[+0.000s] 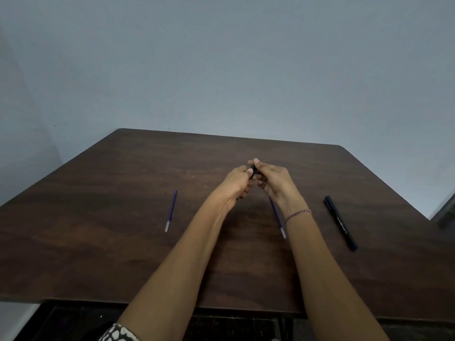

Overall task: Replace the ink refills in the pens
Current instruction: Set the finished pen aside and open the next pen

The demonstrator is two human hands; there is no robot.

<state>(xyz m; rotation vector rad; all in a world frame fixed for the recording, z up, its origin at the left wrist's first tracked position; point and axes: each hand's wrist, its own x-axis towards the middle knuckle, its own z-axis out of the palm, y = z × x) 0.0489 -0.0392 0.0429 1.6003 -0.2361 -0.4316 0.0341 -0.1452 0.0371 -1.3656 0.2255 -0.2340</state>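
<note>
– While the two hands are meeting over the middle of the table, where is the pen sitting?

– The dark pen (pixel 253 171) is being held between them, just above the table (pixel 123 242) and slightly toward its far side. The left hand (pixel 237 182) is curling its fingers round the lower part of the barrel. The right hand (pixel 273 183) is pinching the upper end with thumb and fingertips. Only a short dark piece is showing between them.

– And the refills?

– One blue refill (pixel 170 210) is lying on the table to the left of the left forearm, well apart from it, its pale end pointing near. A second blue refill (pixel 278 217) is lying beneath the right wrist and is partly hidden by it, its pale end also pointing near.

– Is anything else lying about?

– A black pen (pixel 341 222) with white lettering is lying to the right of the right arm, running near to far. A thin beaded bracelet (pixel 298 214) is circling the right wrist. A patterned sleeve (pixel 118 333) is showing at the near edge by the left arm. A pale blue-grey wall (pixel 221 57) is standing behind the table.
</note>
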